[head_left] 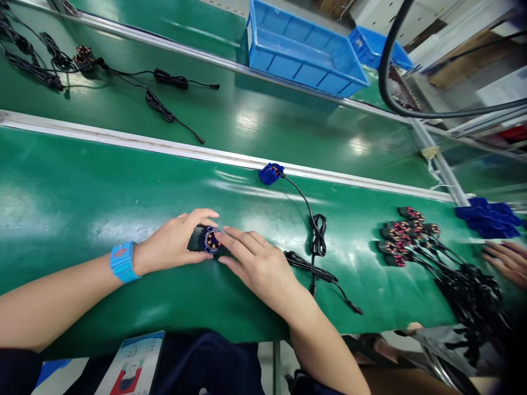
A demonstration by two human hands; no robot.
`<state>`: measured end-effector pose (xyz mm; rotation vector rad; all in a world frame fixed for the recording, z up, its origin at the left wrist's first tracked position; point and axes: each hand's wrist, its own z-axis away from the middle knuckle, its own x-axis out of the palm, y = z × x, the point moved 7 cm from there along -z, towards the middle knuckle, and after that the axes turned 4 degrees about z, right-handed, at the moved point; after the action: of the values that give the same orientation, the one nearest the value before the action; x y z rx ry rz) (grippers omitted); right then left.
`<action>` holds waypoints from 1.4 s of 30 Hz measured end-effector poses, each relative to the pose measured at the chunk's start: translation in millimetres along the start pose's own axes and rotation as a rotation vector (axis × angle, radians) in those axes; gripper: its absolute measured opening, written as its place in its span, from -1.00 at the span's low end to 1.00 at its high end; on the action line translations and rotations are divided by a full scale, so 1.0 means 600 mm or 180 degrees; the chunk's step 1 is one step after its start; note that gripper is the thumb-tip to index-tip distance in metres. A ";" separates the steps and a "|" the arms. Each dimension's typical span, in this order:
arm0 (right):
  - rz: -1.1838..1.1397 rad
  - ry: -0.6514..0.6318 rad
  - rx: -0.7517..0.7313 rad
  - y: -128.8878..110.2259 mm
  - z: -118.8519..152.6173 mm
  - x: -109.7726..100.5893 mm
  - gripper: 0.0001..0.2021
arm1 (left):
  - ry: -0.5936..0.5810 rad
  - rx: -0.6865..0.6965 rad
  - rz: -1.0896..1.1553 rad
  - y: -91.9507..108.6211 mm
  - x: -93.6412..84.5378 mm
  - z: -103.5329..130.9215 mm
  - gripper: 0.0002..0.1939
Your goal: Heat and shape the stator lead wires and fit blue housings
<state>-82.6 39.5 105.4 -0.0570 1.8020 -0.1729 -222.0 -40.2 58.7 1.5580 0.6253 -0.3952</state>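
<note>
My left hand (177, 241), with a blue band on its wrist, is wrapped round a dark blue round housing (213, 240) whose open end shows copper-coloured parts. The fingertips of my right hand (263, 263) touch the right rim of this housing. Both hands are over the green table (123, 197). Farther back, against the white rail, lies a second blue housing (270, 174), with a black cable (319, 236) running from it in coiled bundles to the right of my right hand.
At the right lie several copper-wound parts (405, 236) with black cables, blue housings (488, 216) and another person's hand (508, 263). A blue crate (304, 52) stands behind the rail (164, 145). More cabled parts (84, 57) lie at the back left.
</note>
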 end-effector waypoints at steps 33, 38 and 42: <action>-0.0130 0.0103 0.0060 0.006 -0.006 0.028 -0.60 | 0.0007 0.0305 0.0097 -0.005 -0.002 -0.001 -0.48; 0.0136 0.0185 0.0031 -0.005 -0.014 0.028 -0.53 | -0.0041 0.0281 0.0022 -0.003 -0.002 -0.002 -0.41; 0.0230 0.0226 0.0040 -0.008 -0.015 0.034 -0.55 | -0.0092 0.0222 -0.0024 -0.003 -0.003 -0.002 -0.40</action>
<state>-96.2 32.8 88.2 0.0233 1.8705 -0.1360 -224.5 -39.1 58.3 1.6140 0.6005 -0.4486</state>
